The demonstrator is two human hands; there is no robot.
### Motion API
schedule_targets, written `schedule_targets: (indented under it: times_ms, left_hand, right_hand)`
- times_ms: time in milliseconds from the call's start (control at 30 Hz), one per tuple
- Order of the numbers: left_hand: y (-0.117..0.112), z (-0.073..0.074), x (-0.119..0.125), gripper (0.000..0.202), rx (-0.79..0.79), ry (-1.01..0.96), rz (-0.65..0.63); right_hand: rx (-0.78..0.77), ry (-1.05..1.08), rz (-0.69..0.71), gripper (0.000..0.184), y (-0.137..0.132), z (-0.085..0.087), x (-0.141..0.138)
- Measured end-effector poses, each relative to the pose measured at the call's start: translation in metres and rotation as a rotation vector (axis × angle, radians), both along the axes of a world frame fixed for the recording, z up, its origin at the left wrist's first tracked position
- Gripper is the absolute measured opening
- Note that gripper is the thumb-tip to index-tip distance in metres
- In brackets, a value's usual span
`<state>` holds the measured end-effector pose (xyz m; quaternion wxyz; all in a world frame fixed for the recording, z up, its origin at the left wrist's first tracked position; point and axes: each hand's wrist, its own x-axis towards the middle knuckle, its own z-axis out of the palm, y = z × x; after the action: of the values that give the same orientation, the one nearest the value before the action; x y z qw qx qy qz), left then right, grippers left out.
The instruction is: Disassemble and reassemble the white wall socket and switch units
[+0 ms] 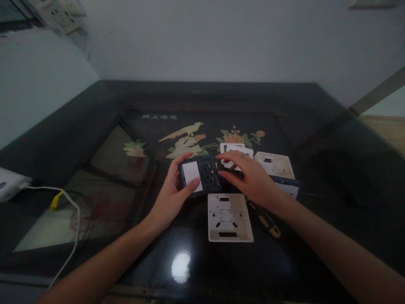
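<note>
My left hand (180,183) grips a dark wall switch plate (207,172) by its left side, thumb across the front. A white panel (190,171) covers the plate's left half, while dark inner parts show on the right half. My right hand (248,175) is at the plate's right edge with thumb and forefinger apart; I see nothing held between them. Under the hands lies a white back box (230,232), open side up. Several white frames (242,150) lie behind my right hand, partly hidden by it.
Right of the frames stand another white back box (281,164) and a dark-edged plate (286,185). A screwdriver-like tool with a black and yellow handle (267,221) lies below my right wrist. At left are a white device (11,185), its cable (78,223) and a yellow tag (56,202).
</note>
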<state>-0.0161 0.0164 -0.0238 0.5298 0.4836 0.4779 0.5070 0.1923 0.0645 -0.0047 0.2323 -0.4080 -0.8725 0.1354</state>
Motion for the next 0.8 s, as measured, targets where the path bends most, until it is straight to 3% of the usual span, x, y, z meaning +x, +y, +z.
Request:
schedule_targets:
  times_ms: [100, 167, 400, 567, 800]
  left_hand:
    - [-0.003, 0.003, 0.005, 0.056, 0.032, 0.013, -0.015]
    - [-0.007, 0.006, 0.009, 0.056, 0.04, 0.007, -0.025]
    - [-0.02, 0.018, 0.016, 0.056, -0.016, 0.035, -0.222]
    - [-0.014, 0.012, 0.011, 0.027, 0.016, 0.199, -0.295]
    - [-0.011, 0.005, 0.009, 0.027, -0.018, 0.266, -0.381]
  right_hand:
    - [0.01, 0.042, 0.136, 0.068, -0.011, 0.007, 0.002]
    - [0.044, 0.01, 0.188, 0.075, -0.017, 0.009, 0.002]
    - [0.124, 0.037, 0.149, 0.067, -0.047, 0.005, 0.017]
    - [0.027, 0.037, -0.028, 0.069, -0.083, -0.011, 0.024]
    - [-0.028, 0.013, -0.144, 0.07, -0.101, -0.029, 0.017]
